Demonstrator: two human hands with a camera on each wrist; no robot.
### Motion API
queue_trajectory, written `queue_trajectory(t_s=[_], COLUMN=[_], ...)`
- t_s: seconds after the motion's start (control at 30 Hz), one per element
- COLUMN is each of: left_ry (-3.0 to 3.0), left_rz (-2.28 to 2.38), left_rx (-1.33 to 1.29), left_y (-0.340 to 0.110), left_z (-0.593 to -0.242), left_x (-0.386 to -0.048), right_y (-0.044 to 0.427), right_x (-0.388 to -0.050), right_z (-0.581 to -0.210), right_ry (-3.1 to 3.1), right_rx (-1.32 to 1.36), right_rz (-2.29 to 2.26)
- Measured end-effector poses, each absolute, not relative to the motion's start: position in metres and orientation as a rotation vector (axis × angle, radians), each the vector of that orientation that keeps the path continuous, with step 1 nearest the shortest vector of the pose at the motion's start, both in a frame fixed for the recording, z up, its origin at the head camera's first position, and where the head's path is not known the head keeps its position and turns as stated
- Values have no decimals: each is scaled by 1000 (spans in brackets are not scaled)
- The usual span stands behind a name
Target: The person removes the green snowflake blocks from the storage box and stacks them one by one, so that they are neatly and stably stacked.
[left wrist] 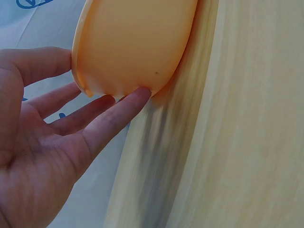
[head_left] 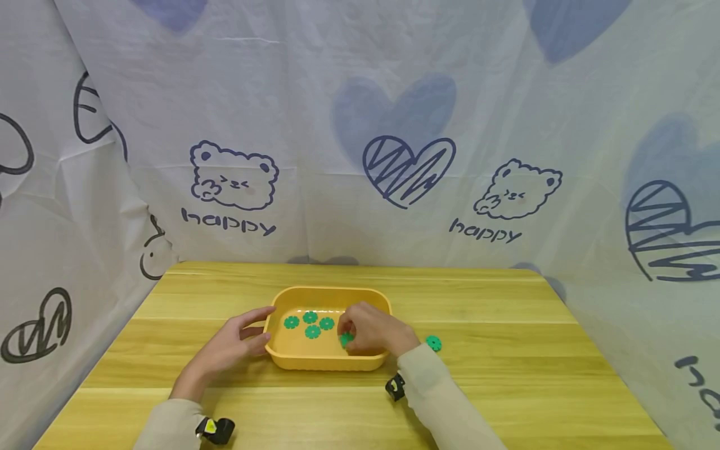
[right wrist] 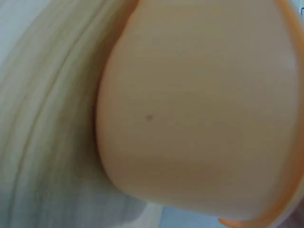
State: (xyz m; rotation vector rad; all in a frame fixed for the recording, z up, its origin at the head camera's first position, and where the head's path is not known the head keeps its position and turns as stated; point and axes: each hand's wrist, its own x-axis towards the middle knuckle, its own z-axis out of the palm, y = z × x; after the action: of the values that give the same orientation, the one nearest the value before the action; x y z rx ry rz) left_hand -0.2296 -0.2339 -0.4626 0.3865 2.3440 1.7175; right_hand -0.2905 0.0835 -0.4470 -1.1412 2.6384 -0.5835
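A yellow-orange tray (head_left: 315, 362) stands on the wooden table, with several green notched discs (head_left: 312, 331) lying flat in its left half. My left hand (head_left: 225, 347) touches the tray's left end with extended fingers; in the left wrist view the fingertips of that hand (left wrist: 61, 128) rest against the tray's outer wall (left wrist: 133, 52). Inside the right part of the tray, my right hand (head_left: 371, 328) pinches a green disc (head_left: 345, 339) with bent fingers. The right wrist view is mostly filled by the tray's outer wall (right wrist: 199, 114), which hides the fingers.
One more green disc (head_left: 434, 342) lies on the table (head_left: 506, 375) to the right of the tray, beside the right wrist. Behind the table and at both sides hangs a pale cloth (head_left: 326, 206) printed with hearts and bears.
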Motion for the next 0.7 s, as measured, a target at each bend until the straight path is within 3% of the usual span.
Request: queue_trajectory(t_s=[0.23, 0.5, 0.7], left_ry=[2355, 2352, 2348], left_rz=[1706, 1704, 1704], left_rx=[382, 381, 382], left_y=[-234, -233, -234], left_z=[-461, -460, -461], left_x=[-229, -228, -229], right_y=[92, 120, 154], right_x=[-285, -282, -277], right_z=[-427, -395, -385], right_ry=[2684, 2761, 2819], right_rx=[-1057, -1144, -970], right_rz=[-652, -681, -731])
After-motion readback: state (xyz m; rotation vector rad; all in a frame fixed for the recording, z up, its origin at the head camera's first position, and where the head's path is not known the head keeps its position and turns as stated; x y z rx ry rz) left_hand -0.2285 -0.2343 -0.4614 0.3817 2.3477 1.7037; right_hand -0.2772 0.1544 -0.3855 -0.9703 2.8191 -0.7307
